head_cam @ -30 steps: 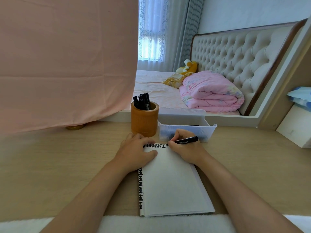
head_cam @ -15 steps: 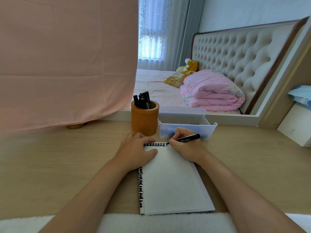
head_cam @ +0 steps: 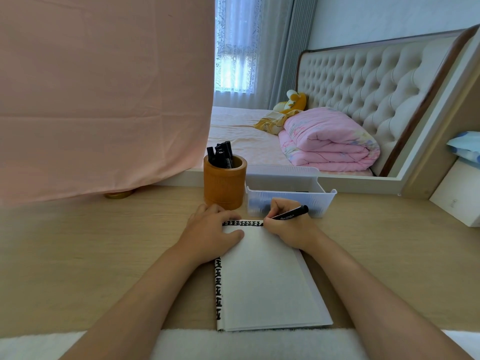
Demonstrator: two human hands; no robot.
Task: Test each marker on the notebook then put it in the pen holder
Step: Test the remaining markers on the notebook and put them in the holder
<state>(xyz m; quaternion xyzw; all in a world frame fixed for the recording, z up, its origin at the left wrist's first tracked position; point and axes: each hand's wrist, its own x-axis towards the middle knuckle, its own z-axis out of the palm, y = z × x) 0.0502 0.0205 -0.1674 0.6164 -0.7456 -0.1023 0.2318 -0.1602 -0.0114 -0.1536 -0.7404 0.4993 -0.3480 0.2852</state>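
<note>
Right hand [head_cam: 285, 226], fingers clamped on a black marker [head_cam: 291, 213], tests its tip at the top of the notebook [head_cam: 265, 276]; left hand [head_cam: 210, 235], fingers relaxed, steadies the page. Next, likely, the marker goes into the pen holder [head_cam: 224, 185].

The pen holder [head_cam: 225, 183] and plastic bin [head_cam: 291, 201] stand close behind the notebook [head_cam: 265, 276]; desk [head_cam: 91, 245] lies open leftward.

A white notebook [head_cam: 265, 281] is laid flat on the worktop, its long side run toward 12 o'clock, with rows of black marks along its top and left edges. A black marker [head_cam: 291, 213] is held at the top edge, its tip at the end of the top row and its rear pointed to 2 o'clock. A brown round pen holder [head_cam: 224, 185] is stood upright at 11 o'clock from the notebook, with several black markers [head_cam: 222, 157] in it.
</note>
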